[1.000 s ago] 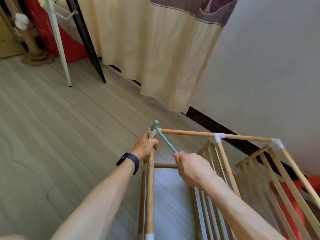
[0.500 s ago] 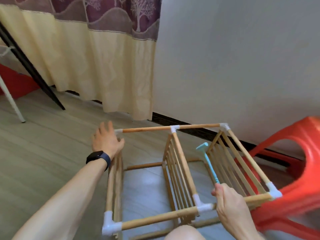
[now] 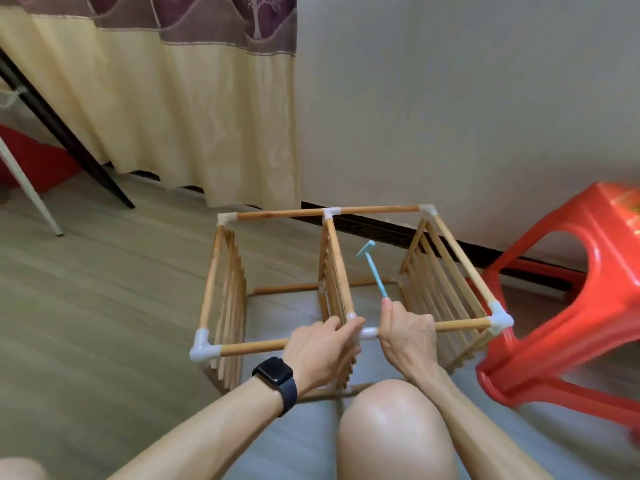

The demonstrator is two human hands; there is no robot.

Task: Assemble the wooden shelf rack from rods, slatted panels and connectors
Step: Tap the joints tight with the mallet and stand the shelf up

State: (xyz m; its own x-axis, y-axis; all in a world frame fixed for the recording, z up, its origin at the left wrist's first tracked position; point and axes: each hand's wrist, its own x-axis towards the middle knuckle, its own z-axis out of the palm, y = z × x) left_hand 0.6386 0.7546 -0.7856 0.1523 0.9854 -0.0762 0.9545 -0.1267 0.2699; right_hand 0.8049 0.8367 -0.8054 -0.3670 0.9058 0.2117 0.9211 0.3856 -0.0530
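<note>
Wooden shelf rack (image 3: pixel 284 213) on floor: three slatted panels upright, joined by rods and white connectors. Left hand (image 3: pixel 322 344) on rack's near top rod (image 3: pixel 252 346), fingers curled round it at middle slatted panel (image 3: pixel 336 268). Right hand (image 3: pixel 408 336) just right of middle T-connector (image 3: pixel 369 332), fingers closed round same rod and handle of light-blue plastic hammer (image 3: pixel 375 273), head raised over rack's right bay. Red plastic stool (image 3: pixel 568 306) just right of rack; curtain (image 3: pixel 173 116) behind rack.
</note>
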